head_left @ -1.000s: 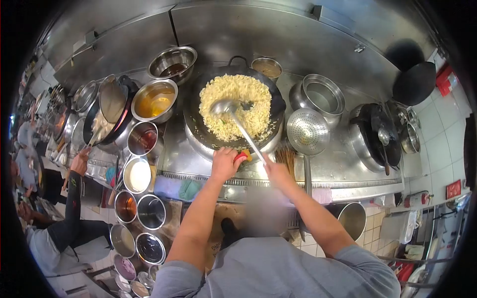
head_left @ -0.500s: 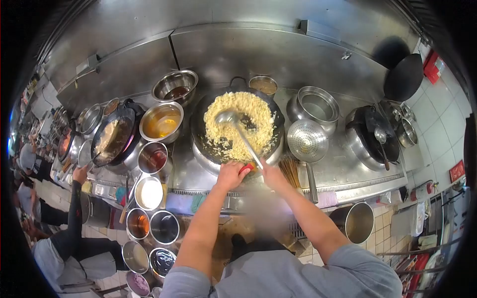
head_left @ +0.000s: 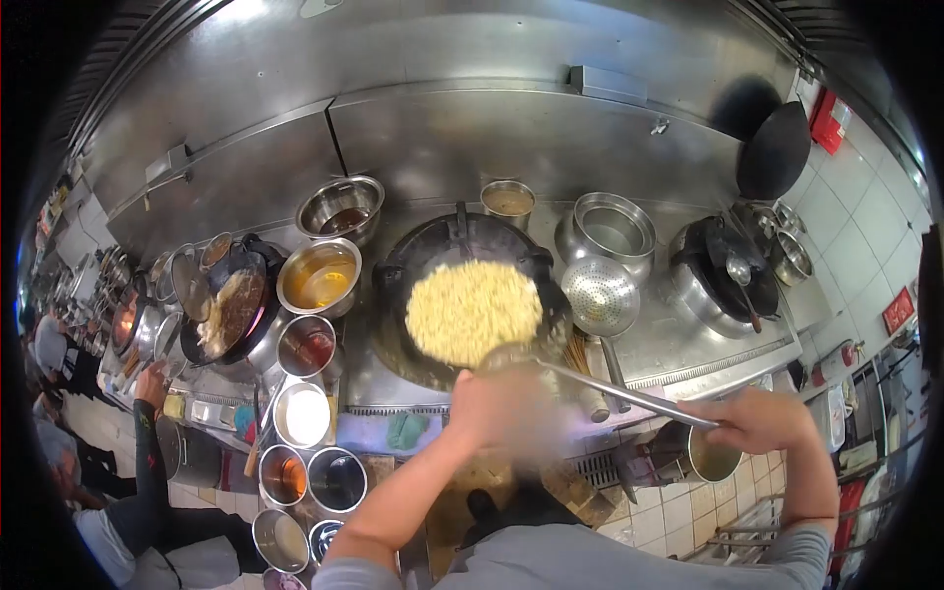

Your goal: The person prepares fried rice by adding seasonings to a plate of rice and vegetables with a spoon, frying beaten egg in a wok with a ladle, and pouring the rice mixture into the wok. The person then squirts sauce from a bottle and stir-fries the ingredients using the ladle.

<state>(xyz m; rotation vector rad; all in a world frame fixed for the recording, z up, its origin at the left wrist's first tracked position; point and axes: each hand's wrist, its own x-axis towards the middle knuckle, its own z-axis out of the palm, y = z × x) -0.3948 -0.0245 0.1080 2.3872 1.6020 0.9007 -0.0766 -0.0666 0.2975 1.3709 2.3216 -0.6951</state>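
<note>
My left hand (head_left: 482, 405) is closed at the near edge of a dark wok (head_left: 393, 324), its fingers partly smeared by blur. Pale yellow rice-like food (head_left: 472, 313) lies bunched in the wok, blurred by motion. My right hand (head_left: 762, 421) is wrapped round the end of a long metal ladle (head_left: 629, 393), out to the right. The ladle's bowl is at the wok's near rim, close to my left hand. The wok sits pulled toward me, with the dark burner ring (head_left: 462, 224) showing behind it.
Left of the wok are bowls of brown liquid (head_left: 344, 218) and yellow oil (head_left: 320, 280), and several seasoning pots (head_left: 302, 413). A perforated strainer (head_left: 602, 295) and a lidless pot (head_left: 612, 231) are at right. A co-worker's hand (head_left: 151, 385) is by another wok (head_left: 241, 310).
My right hand has swung right with the ladle, whose bowl left the food for the near rim. The wok has come toward me off its ring, and the food has gathered into one mass.
</note>
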